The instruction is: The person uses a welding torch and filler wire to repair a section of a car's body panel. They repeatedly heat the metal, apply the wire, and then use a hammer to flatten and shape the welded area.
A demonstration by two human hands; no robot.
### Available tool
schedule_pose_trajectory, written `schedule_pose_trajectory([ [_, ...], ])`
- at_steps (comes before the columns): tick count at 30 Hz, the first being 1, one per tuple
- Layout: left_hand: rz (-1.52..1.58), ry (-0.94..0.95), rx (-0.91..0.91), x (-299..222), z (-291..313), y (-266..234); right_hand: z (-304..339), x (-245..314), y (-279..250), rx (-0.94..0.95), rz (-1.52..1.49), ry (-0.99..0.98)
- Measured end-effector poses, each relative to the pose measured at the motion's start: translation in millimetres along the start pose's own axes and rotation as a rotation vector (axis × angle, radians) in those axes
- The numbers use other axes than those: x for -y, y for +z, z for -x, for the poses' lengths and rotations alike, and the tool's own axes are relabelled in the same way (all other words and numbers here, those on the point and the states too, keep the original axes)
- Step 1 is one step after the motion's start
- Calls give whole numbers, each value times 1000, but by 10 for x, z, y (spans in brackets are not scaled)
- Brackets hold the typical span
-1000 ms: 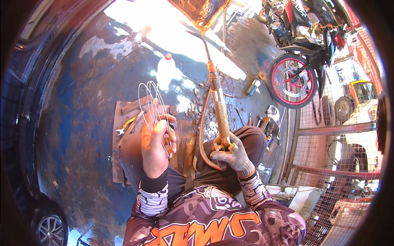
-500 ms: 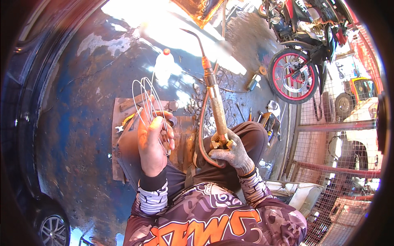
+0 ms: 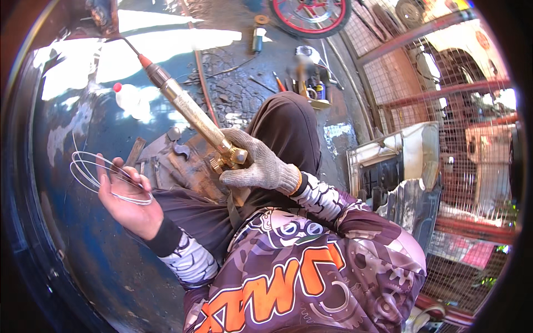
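My bare left hand (image 3: 129,194), at the left, has its fingers loosely curled round a coil of thin pale wire (image 3: 83,176). The loops stick out to the left past the fingertips. My right hand (image 3: 261,164) wears a grey knit glove and grips a brass gas torch (image 3: 191,111) near its valve knobs. The torch slants up and left, and its thin dark tip reaches a rusty metal piece (image 3: 100,16) at the top left. Whether the tip touches it I cannot tell. No flame shows.
A white bottle with a red cap (image 3: 132,100) stands on the blue floor. A brown hose (image 3: 201,72) runs beyond the torch. Tools lie in a tray (image 3: 319,104) past my right knee. A red-rimmed motorcycle wheel (image 3: 311,14) and wire-mesh fence (image 3: 411,83) stand farther off.
The view has swung left. The torch now slants left with its tip beside the rusty piece. My left hand with the wire coil has moved left, farther from the torch's handle.
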State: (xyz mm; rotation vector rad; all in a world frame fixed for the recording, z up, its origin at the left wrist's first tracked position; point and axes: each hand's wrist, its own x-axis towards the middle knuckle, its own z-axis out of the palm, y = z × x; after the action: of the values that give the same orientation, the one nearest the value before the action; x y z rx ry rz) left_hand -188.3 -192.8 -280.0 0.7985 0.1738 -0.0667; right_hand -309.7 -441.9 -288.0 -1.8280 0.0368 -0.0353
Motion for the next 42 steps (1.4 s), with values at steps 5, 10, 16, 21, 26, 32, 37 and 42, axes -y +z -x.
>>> schedule_pose_trajectory([
  [5, 5, 1, 13, 273, -216, 65, 451, 152, -117, -163, -491, 279],
  [10, -166, 43, 82, 398, -247, 55, 741, 126, -283, -323, -684, 1],
  [16, -301, 46, 190, 306, -321, 247, 924, -35, -733, -581, -934, 24],
  [21, -442, 80, 259, 94, -314, 221, 1058, -464, -1247, -626, -1272, -90],
  [26, -570, 124, 278, 67, -175, 189, 1235, -1238, -1403, -544, -1654, -259],
  [32, -668, 130, 268, 68, -57, 286, 1195, -1864, -1182, -368, -2006, -342],
  [37, -736, 123, 257, 81, 16, 297, 956, -2149, -1150, -436, -2068, -167],
  [42, -853, 129, 271, 106, 52, 306, 871, -2406, -1012, -416, -2242, 6],
])
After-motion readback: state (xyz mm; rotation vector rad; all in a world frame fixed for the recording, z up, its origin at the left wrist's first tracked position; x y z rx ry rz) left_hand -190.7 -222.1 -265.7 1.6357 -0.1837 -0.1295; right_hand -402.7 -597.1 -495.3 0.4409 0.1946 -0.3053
